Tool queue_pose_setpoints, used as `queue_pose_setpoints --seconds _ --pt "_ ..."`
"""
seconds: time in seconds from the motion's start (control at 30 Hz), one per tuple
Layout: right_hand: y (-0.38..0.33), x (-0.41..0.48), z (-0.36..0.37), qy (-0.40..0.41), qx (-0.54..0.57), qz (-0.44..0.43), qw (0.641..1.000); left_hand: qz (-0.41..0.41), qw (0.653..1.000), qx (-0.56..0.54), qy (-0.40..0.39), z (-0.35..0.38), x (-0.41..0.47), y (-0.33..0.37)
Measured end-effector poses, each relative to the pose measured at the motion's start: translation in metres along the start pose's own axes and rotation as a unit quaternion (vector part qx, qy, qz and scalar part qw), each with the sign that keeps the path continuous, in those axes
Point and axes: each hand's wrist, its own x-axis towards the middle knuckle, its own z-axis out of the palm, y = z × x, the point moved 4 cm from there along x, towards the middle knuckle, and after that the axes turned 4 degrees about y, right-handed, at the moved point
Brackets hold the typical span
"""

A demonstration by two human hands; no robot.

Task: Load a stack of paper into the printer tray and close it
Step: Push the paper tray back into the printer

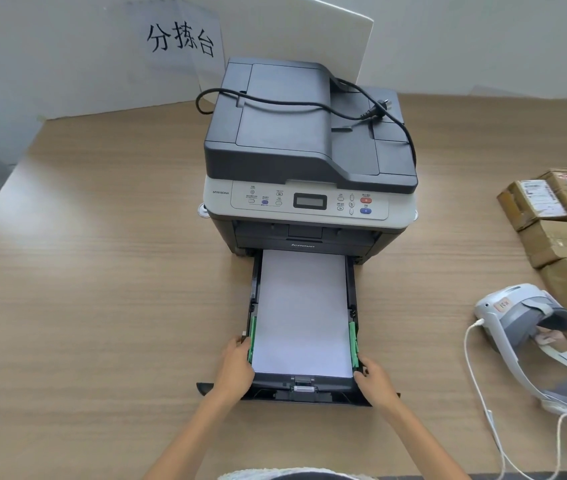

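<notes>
The paper (303,313) already lies flat in the tray (310,389), pulled out toward us from the printer (310,209), our left hand (237,367) and right hand (374,377) gripping its near corners; only closing remains.

Printer (310,161) stands on table (102,271); cable (310,105) lies on top of it. Tray (303,386) projects before printer, paper (304,313) inside. Parcels (559,220) right of printer.
</notes>
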Motion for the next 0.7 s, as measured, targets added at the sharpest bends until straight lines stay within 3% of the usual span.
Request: queue_pose_setpoints --seconds 0.23,0.37,0.43,0.5,0.63,0.7 --pt "-0.003 0.003 -0.006 -0.02 0.042 0.024 0.999 -0.101 0.992 -0.057 -0.055 -0.001 0.021 -0.001" --pt "-0.004 0.004 -0.009 -0.058 0.003 0.025 0.998 -0.084 0.993 -0.02 -0.083 -0.006 0.019 0.006" --pt "-0.006 0.002 -0.013 -0.081 -0.031 0.015 0.996 -0.048 0.996 -0.017 -0.067 -0.011 0.019 0.007" --pt "-0.006 0.001 -0.021 -0.053 -0.071 -0.006 0.996 -0.04 0.998 -0.042 -0.038 -0.022 0.015 0.0" --pt "0.014 -0.002 -0.045 0.035 -0.153 -0.019 0.987 -0.112 0.991 -0.077 0.013 -0.051 0.001 -0.036" --pt "0.031 -0.004 -0.051 0.008 -0.185 0.014 0.983 -0.184 0.98 -0.068 -0.026 -0.058 -0.009 -0.057"
